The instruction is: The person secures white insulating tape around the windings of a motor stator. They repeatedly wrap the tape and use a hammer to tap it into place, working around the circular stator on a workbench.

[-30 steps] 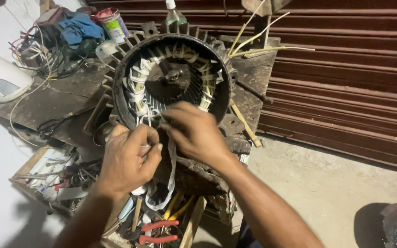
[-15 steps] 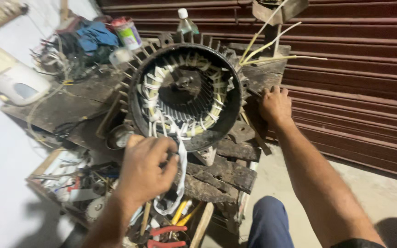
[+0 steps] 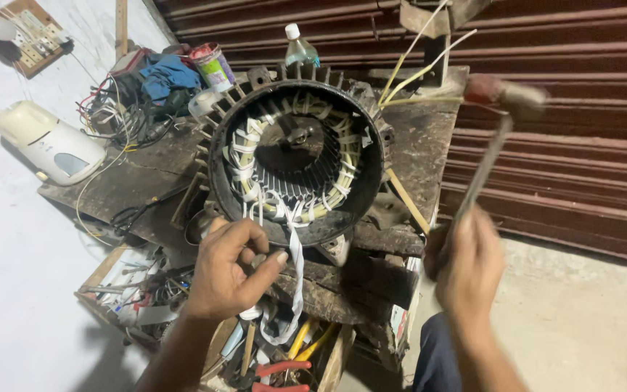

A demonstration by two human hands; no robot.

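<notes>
Two hands work: the right hand [image 3: 466,265] grips a hammer [image 3: 489,149], handle rising up-right, head above it; the left hand [image 3: 230,268] pinches white tape [image 3: 295,279] below the stator [image 3: 295,156].

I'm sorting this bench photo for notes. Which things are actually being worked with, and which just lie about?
In use:
left hand at the motor stator rim
white tape hanging from the windings
right hand gripping a raised hammer

Lying about:
white appliance
plastic bottle
tin can
red-handled pliers
</notes>
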